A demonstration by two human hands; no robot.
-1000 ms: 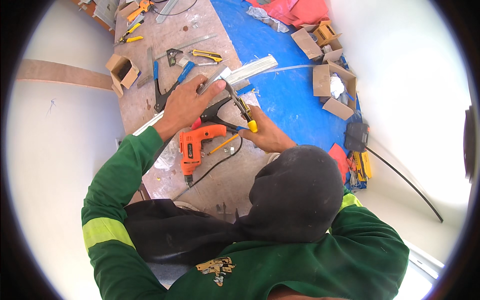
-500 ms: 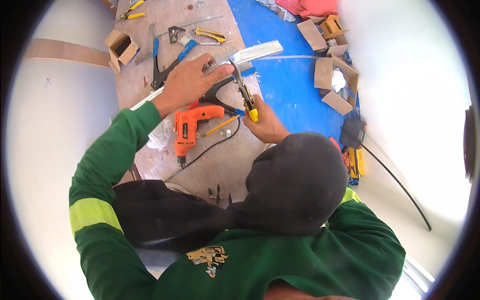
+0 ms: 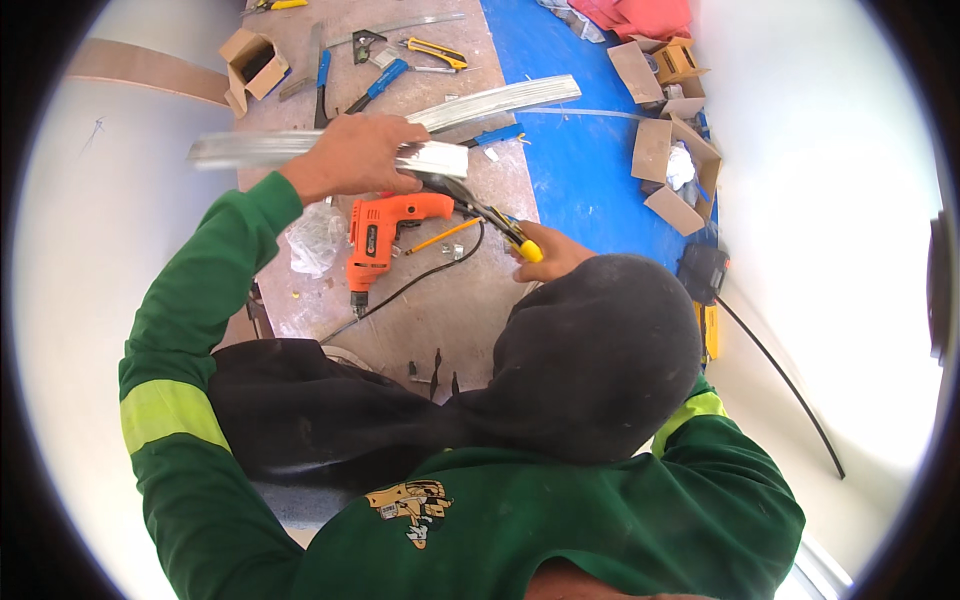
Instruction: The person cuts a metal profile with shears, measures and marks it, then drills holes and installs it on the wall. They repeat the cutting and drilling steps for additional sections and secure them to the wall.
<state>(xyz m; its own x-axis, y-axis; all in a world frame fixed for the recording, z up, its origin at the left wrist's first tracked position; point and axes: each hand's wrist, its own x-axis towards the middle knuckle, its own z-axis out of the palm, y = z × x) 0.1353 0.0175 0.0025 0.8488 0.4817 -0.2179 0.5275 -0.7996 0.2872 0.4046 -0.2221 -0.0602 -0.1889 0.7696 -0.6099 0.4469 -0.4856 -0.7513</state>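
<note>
My left hand [image 3: 360, 155] is closed round a silvery metal profile strip [image 3: 440, 158], whose left part is smeared by motion. In my right hand [image 3: 558, 252] are yellow-handled snips [image 3: 497, 218]. Their dark jaws are at the underside of the strip's right end; whether they grip it cannot be made out. A second metal profile [image 3: 510, 97] slants behind my left hand, its far end reaching past the worktable's edge. Just below the hands lie an orange drill [image 3: 372, 240] with a black cord and a yellow pencil [image 3: 443, 237].
On the worktable [image 3: 300, 335] are blue-handled tools [image 3: 380, 85], a yellow utility knife [image 3: 436, 52], a crumpled clear plastic bag [image 3: 315, 240] and an open carton [image 3: 252, 70]. Blue sheeting [image 3: 590, 180] covers the right side, with open boxes [image 3: 675, 170] along the wall.
The strip in my left hand has swung to lie more level, its left end rising. My right hand and the snips have shifted down and right. The second profile now shows as separate.
</note>
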